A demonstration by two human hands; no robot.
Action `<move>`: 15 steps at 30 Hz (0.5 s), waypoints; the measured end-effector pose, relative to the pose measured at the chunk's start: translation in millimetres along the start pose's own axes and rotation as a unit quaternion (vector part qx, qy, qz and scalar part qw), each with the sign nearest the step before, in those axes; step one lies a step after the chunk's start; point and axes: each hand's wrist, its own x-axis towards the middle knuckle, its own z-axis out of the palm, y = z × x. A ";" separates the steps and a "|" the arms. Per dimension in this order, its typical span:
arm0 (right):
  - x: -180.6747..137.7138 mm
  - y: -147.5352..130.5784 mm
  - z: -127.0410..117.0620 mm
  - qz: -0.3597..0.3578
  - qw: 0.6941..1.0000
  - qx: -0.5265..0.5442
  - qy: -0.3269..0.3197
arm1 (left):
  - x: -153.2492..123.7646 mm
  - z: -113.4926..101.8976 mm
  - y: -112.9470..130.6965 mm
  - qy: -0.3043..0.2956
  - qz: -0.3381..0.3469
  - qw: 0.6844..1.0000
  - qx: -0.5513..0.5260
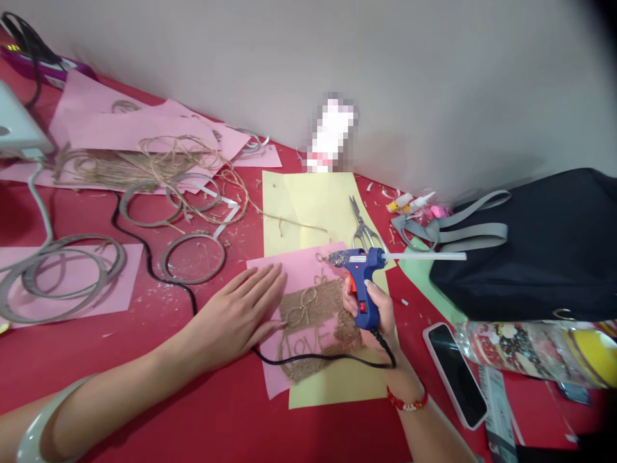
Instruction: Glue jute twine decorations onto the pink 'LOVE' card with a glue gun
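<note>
My right hand [378,315] is closed around the handle of a blue glue gun [361,276], whose nozzle points left over a pink paper sheet [299,273]. A white glue stick [424,256] juts from the gun's back. My left hand [241,308] lies flat with fingers stretched out on the pink sheet's left edge. On the sheet is a jute twine patch [313,321] with a bow and the word LOVE. The pink sheet rests on a yellow sheet [308,199]. The gun's black cord [154,270] runs left across the red table [193,411].
Scissors [364,228] lie on the yellow sheet. A dark bag [544,251] and a phone [456,373] sit at the right, beside a printed roll [520,347]. Grey rings [193,257], loose twine [159,161] and more pink sheets [135,125] cover the left.
</note>
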 end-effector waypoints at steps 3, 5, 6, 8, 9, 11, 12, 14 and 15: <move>2.3 2.5 -0.7 -0.006 1.000 0.016 0.002 | 1.3 -1.2 0.3 0.007 0.010 1.000 0.015; 3.3 3.5 -0.4 -0.007 0.999 0.030 0.008 | 1.8 -1.8 0.2 0.009 0.014 1.000 0.022; 3.5 3.7 0.0 -0.006 0.999 0.038 0.009 | 1.8 -2.0 0.1 0.010 0.014 1.000 0.023; 3.5 3.4 1.3 -0.006 0.999 0.052 0.013 | 1.4 -1.8 -0.3 0.012 0.011 1.000 0.023; 3.3 3.0 2.2 -0.005 0.998 0.058 0.016 | 1.0 -1.6 -0.5 0.012 0.009 1.000 0.022; 2.4 2.1 3.9 -0.003 0.997 0.070 0.025 | 0.2 -1.1 -0.9 0.011 0.006 1.000 0.015; 2.0 1.9 4.5 -0.003 0.997 0.074 0.028 | -0.1 -0.7 -0.9 0.009 0.005 1.000 0.011; 1.3 1.9 4.7 -0.005 0.997 0.074 0.028 | -0.7 -0.1 -0.8 0.007 0.003 1.000 0.003; 1.1 2.1 4.3 -0.007 0.997 0.070 0.025 | -1.0 0.2 -0.7 0.006 0.001 1.000 0.000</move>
